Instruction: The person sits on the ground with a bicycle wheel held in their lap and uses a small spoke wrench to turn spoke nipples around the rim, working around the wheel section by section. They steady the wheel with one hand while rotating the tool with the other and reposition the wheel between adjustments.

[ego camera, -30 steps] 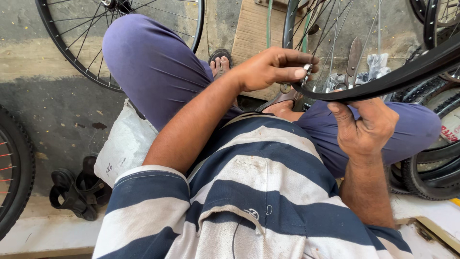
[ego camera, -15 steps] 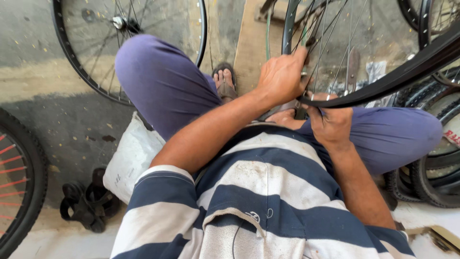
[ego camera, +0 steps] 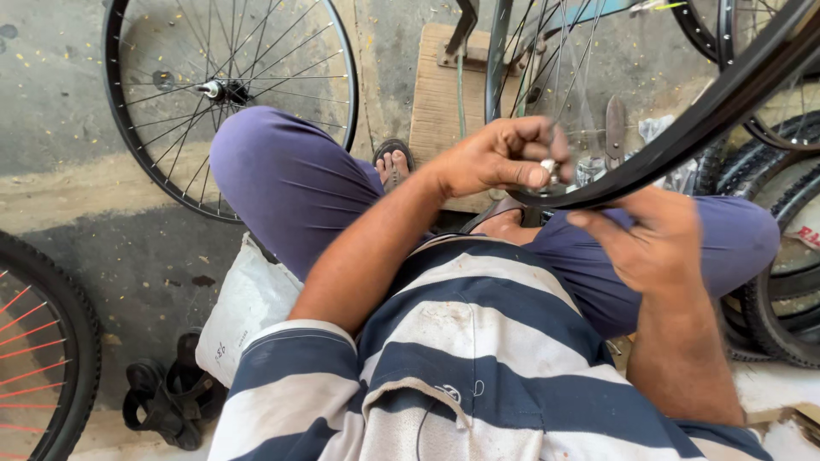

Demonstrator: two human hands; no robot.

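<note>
left hand [ego camera: 504, 158]: fingers pinch small metal tool [ego camera: 549, 173] against black bicycle rim [ego camera: 683, 137] | right hand [ego camera: 653, 243]: fingers curled beneath rim (grip unclear) | spokes beyond fingertips

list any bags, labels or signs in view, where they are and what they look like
White sack: on the floor under the person's left knee, lumpy, with small dark marks.
Tyre label: on a black tyre at the right edge, pale patch with red marks, partly cut off.
Clear plastic wrap: crumpled on the floor behind the black rim.
No signs or screens.
</note>
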